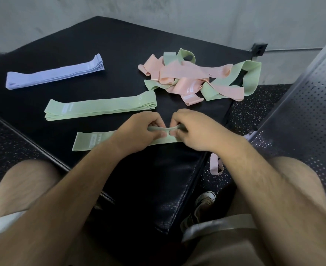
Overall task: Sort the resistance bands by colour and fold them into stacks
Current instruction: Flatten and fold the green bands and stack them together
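A single green band [93,142] lies flat near the front of the black padded box [108,41]. My left hand [139,129] and my right hand [194,129] both pinch its right end, thumbs almost touching, with the fabric bunched between them. Behind it lies a stack of folded green bands [100,108]. A stack of folded purple bands [54,74] sits at the far left. A tangled heap of pink and green bands [196,77] lies at the back right.
A pink band [216,164] hangs off the box's right edge, over the speckled floor [254,106]. A perforated metal bench [302,112] stands at the right. My knees and a shoe [204,202] are below the box's front corner. Concrete walls close in behind.
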